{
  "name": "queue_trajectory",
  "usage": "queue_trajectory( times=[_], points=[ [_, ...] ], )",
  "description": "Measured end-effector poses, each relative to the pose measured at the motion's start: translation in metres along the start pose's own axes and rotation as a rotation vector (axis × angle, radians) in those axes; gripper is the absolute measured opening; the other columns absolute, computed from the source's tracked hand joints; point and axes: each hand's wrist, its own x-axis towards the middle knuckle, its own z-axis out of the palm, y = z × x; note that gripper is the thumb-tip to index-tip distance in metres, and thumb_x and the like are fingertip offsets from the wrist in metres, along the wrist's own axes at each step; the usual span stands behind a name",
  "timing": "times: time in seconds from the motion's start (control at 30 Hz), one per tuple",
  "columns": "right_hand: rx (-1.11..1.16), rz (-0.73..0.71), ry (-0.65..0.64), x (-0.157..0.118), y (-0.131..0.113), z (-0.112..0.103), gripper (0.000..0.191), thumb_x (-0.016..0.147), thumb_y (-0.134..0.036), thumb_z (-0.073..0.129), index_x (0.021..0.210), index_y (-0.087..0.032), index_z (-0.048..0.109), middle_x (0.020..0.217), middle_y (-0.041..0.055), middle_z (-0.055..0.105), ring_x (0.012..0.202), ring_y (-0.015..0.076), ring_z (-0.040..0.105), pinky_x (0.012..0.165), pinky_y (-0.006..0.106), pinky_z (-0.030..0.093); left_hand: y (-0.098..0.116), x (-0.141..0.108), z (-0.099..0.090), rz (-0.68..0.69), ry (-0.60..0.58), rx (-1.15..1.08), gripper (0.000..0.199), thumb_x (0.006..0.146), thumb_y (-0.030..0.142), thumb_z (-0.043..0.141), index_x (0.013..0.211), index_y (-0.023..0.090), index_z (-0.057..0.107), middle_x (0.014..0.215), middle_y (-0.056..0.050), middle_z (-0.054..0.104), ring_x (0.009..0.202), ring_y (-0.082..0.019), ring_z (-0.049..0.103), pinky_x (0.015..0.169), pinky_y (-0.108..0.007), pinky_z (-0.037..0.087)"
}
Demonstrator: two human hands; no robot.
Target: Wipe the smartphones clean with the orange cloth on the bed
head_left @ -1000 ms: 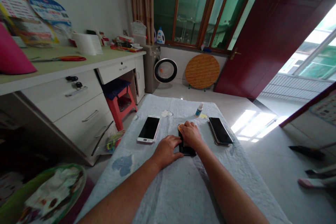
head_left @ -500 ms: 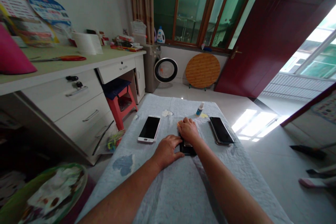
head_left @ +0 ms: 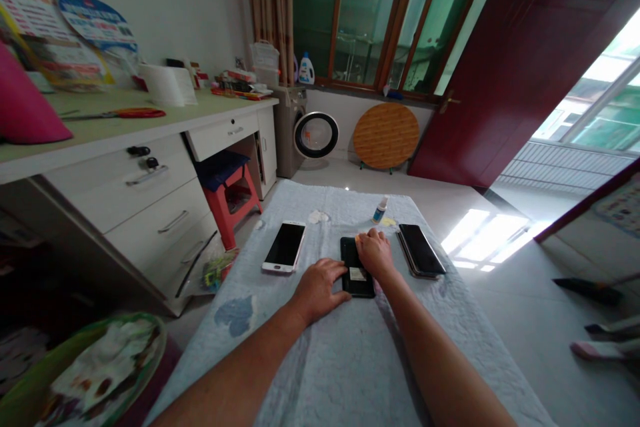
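Note:
A dark phone (head_left: 351,253) with a pale label lies flat on the cloth-covered table (head_left: 330,360). Against its left edge rest the fingers of my left hand (head_left: 320,288), thumb apart near the lower corner. My right hand (head_left: 376,253) is closed on a small orange cloth (head_left: 358,240), over the phone's upper right side. To the left lies a white phone (head_left: 285,246) with a black screen. Stacked dark phones (head_left: 421,250) are on the right. A small spray bottle (head_left: 380,210) stands beyond my right hand.
A desk (head_left: 215,107) with drawers runs along the left, a red stool (head_left: 233,203) under it. A bin (head_left: 163,340) with waste is at the lower left. Behind the table are a washing machine (head_left: 290,140) and a round wooden board (head_left: 387,135).
My right hand has moved right and slightly nearer with the orange cloth, uncovering the phone's upper left part and label. My left hand has stayed in place.

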Motion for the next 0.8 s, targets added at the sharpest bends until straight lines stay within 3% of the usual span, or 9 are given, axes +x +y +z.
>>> queue_trajectory(
  times=[0.37,0.8],
  points=[
    [0.011,0.046,-0.02,-0.007,0.001,-0.001,0.036,0.097,-0.027,0.035,0.097,-0.015,0.069,0.103,0.0167,0.061,0.096,0.025,0.054,0.081,0.035,0.037,0.002,0.0,-0.002,-0.003,-0.006,-0.003,0.051,0.07,0.035,0.079,0.117,0.019,0.066,0.126,-0.01,0.065,0.119,-0.029,0.055,0.104,-0.044,0.042],
    [-0.038,0.021,-0.096,-0.047,-0.004,-0.02,0.032,0.094,-0.024,0.04,0.089,-0.015,0.071,0.096,0.0154,0.064,0.091,0.0245,0.057,0.075,0.034,0.036,0.0,0.0,-0.001,0.028,0.007,0.012,0.052,0.07,0.037,0.08,0.117,0.019,0.065,0.127,-0.009,0.064,0.12,-0.028,0.055,0.106,-0.044,0.04]
  ],
)
